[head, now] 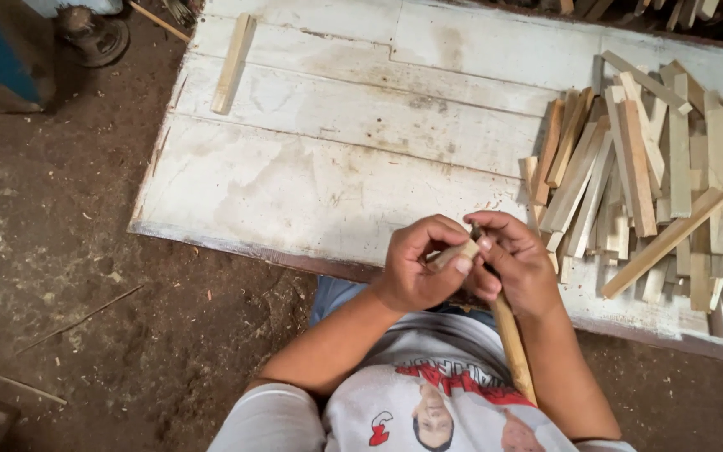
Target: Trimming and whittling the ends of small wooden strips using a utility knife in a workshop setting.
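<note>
At the near edge of the table [311,192], just above the person's lap, both hands meet over a small piece of wood [455,253]. No box, tray or bin is in view; the only store of material is a loose pile of wood strips [654,184] lying directly on the right part of the table, strips crossing one another at mixed angles.

The left hand [416,266] is closed around the small piece of wood, thumb and fingers curled over it, with the pale end of the piece showing between thumb and forefinger. The right hand [519,266] is closed around a tool with a long wooden handle [512,343]; the handle runs down and slightly right from the fist toward the person's chest. The dark tip of the tool shows just above the fingers, touching or just beside the small piece; which cannot be told. The two hands touch each other.

One single wood strip [233,63] lies alone near the far left corner of the table, well apart from the pile. The middle and left of the worn white tabletop carry nothing else. Left of the table edge lies bare dirt floor [60,251] with scattered chips.
</note>
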